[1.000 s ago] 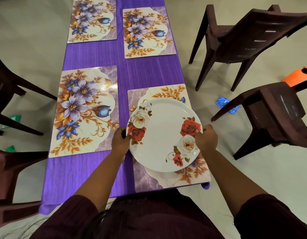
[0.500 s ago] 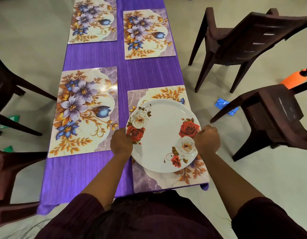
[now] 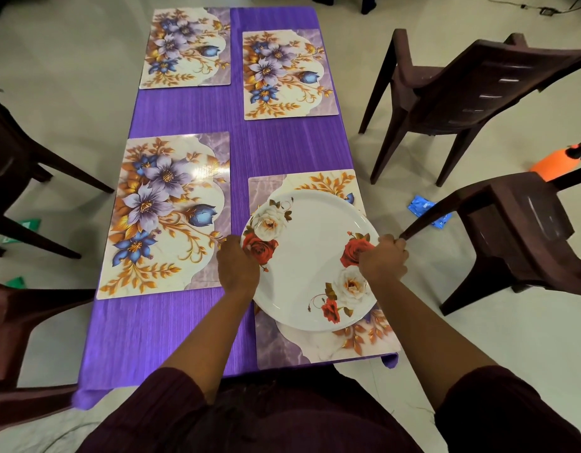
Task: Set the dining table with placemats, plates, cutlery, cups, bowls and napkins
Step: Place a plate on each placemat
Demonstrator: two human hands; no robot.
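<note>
We stand at the near end of a long table covered in a ribbed purple cloth [image 3: 282,152], set on a pale tiled floor. Nearest to us, our left hand [image 3: 238,268] curls over the left rim of a large round white plate printed with red and white roses [image 3: 310,256], and our right hand [image 3: 383,261] curls over its right rim, so both hands grip it. The plate sits over the near right rectangular floral placemat with gold leaves and lilac marbling [image 3: 328,346], covering most of it; we cannot tell whether the plate already rests flat on the mat. Just to the left lies the near left placemat with purple and blue flowers [image 3: 166,214], bare. Farther along the cloth lie the far right placemat [image 3: 287,75] and the far left placemat [image 3: 186,49], of the same pattern. Dark brown plastic chairs [image 3: 478,89] stand around the table on both sides. On the floor to the right we see a small blue packet [image 3: 423,207] and an orange object [image 3: 557,161] behind the nearer chair.
</note>
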